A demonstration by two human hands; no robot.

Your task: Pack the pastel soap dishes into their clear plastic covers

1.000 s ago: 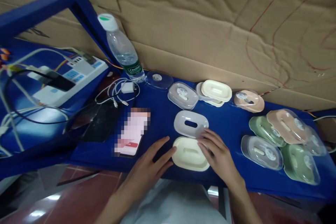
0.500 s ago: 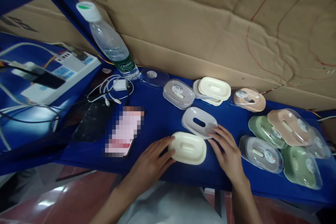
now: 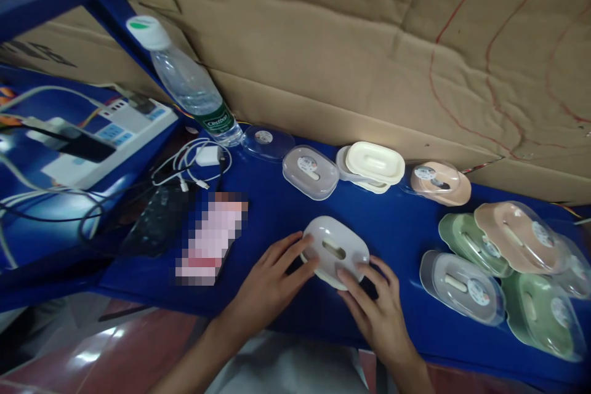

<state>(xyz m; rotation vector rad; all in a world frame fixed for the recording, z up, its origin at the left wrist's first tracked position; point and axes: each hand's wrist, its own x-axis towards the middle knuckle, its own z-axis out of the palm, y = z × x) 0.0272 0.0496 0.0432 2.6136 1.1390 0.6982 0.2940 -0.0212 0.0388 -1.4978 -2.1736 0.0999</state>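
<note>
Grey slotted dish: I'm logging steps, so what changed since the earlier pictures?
The grey dish moved nearer and now sits over the cream dish, which shows through its middle. The left hand, earlier on the cream dish, now touches the grey one, as does the right hand. The bottle and phone stayed put.

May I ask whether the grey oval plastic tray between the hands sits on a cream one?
On: a cream tray shows beneath the grey tray and through its slot.

PLACE: likely workshop | blue workbench point(image 3: 258, 215) | cardboard backing point(image 3: 300, 43) | power strip point(image 3: 130, 132) | tiled floor point(image 3: 143, 345)
</note>
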